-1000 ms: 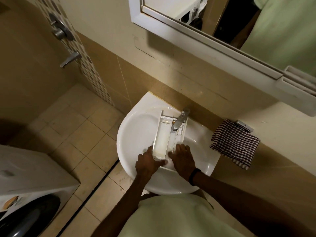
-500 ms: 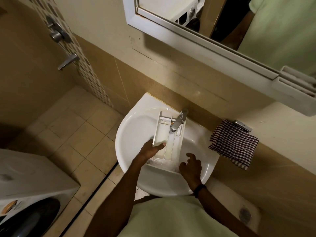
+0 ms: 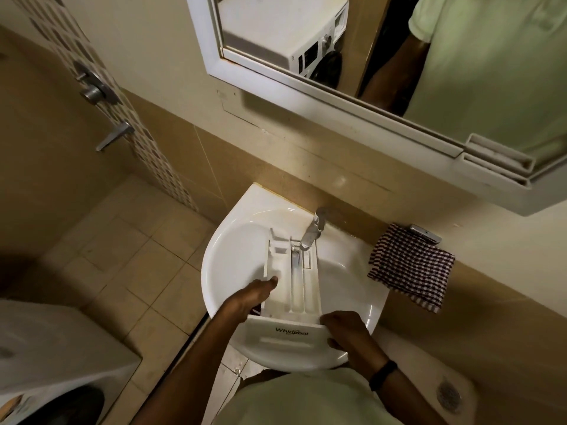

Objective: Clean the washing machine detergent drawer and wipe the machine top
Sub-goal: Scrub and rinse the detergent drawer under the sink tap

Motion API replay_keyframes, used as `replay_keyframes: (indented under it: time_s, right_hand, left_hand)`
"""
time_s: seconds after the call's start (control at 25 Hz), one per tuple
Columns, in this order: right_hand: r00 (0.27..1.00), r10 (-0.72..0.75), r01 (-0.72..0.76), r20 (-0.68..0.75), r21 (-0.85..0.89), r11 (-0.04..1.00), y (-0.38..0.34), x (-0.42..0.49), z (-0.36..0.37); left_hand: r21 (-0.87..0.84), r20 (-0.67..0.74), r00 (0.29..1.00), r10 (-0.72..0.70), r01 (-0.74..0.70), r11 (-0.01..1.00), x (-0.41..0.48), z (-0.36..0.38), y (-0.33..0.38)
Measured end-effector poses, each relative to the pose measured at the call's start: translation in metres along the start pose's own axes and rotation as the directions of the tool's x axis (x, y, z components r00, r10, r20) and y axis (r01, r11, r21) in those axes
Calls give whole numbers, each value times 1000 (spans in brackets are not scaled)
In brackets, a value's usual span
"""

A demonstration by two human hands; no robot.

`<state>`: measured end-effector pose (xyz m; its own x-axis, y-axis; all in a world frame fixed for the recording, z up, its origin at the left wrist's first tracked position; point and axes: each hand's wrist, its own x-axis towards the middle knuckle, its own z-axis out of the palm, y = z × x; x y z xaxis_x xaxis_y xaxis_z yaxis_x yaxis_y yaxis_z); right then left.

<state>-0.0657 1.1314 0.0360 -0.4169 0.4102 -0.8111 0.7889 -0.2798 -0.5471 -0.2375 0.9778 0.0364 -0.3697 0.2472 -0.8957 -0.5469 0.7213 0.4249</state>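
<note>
Drawer under tap: right hand grips its front, left hand presses flat inside. One-sided hold could slip, dropping it into sink.

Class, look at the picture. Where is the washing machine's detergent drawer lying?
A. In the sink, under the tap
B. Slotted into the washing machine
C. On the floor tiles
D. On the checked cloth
A: the detergent drawer lies in the white sink, its far end beneath the tap, while the right hand grips its front panel.
</note>
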Motion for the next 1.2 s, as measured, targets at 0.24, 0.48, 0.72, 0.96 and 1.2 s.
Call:
replay_keyframes:
  time_s: [0.24, 0.48, 0.72, 0.96, 1.2]
  right_hand:
    - [994, -106, 105, 6, -214, 971, -25, -11, -9]
    - [972, -164, 138, -168, -154, 978, -33, 13, 11]
    - [1000, -7, 4, 18, 145, 989, -18, 42, 37]
    - [975, -156, 149, 155, 57, 987, -31, 77, 25]
    - [931, -251, 245, 264, 55, 968, -55, 107, 17]
  left_hand:
    - [-412, -16, 996, -90, 75, 908, -36, 4, -34]
    - [-547, -244, 969, 42, -174, 819, -37, 33, -51]
    - [-566, -362, 892, 272, -442, 696, -29, 56, -51]
    - [-648, -311, 889, 335, -457, 610, -26, 58, -52]
    - [-557, -362, 839, 406, -544, 628, -33, 57, -49]
